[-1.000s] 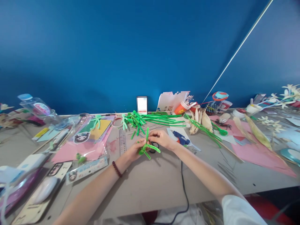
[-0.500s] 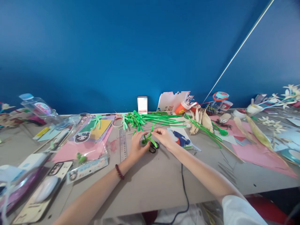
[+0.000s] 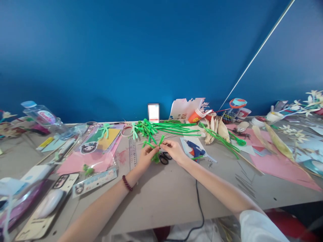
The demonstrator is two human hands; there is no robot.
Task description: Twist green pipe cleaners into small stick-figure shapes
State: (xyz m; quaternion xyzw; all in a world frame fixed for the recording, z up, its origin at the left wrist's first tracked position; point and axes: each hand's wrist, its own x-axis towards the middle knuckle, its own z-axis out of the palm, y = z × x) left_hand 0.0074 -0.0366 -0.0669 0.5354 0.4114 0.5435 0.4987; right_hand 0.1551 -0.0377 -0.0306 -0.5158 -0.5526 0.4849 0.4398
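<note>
Green pipe cleaners (image 3: pixel 162 138) are pinched between my two hands, which almost meet fingertip to fingertip at mid-table. My left hand (image 3: pixel 147 156) has its fingers closed on them, and green ends stick out past its knuckles. From the right, my right hand (image 3: pixel 175 151) pinches the same fuzzy stems. Black-handled scissors (image 3: pixel 164 159) lie just below the fingers, and their blades are hidden. Behind the hands is a heap of bright green pipe cleaners (image 3: pixel 147 127), with long stems stretching right. To the right, a blue glue gun (image 3: pixel 195 149) rests on white paper.
A clear ruler (image 3: pixel 132 154) lies left of my hands, near pink paper (image 3: pixel 73 163) and plastic packets. A black cord (image 3: pixel 198 198) runs over the front table edge. Red paper cups (image 3: pixel 195 116) and dried husks (image 3: pixel 214 131) stand at the back right. A plastic bottle (image 3: pixel 44 114) leans at left.
My fingertips have come closer together. The green stems between them have shifted and now point up and left, while more of the scissors' handles shows.
</note>
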